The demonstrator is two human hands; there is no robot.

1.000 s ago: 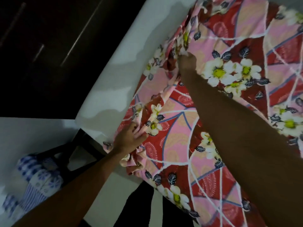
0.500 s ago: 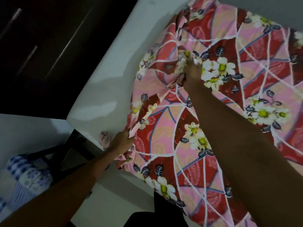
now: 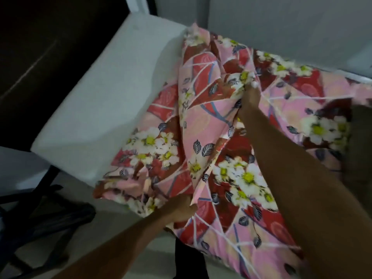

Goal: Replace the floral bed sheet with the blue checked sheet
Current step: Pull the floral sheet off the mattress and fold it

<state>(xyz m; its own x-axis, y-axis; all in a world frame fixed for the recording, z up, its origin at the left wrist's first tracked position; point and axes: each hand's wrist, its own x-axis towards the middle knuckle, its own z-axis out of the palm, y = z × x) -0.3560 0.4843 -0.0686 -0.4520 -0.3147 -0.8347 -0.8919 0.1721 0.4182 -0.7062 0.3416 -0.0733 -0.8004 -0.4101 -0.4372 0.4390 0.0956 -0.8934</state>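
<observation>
The bare white mattress (image 3: 96,101) is uncovered at the left, and the floral bed sheet (image 3: 221,137) is bunched over the rest. Its near hem is gripped by the left hand (image 3: 178,207), fingers curled into the cloth; farther in, a raised fold is clutched in the closed fingers of the right hand (image 3: 249,95). Both grips are best drawn together and lifted, so that no far corner is snagged.

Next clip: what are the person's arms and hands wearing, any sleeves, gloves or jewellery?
Left hand and right hand are ungloved. Left forearm and right forearm are bare to the frame edge: no sleeve, watch or bracelet. Rings cannot be judged: blur.
</observation>
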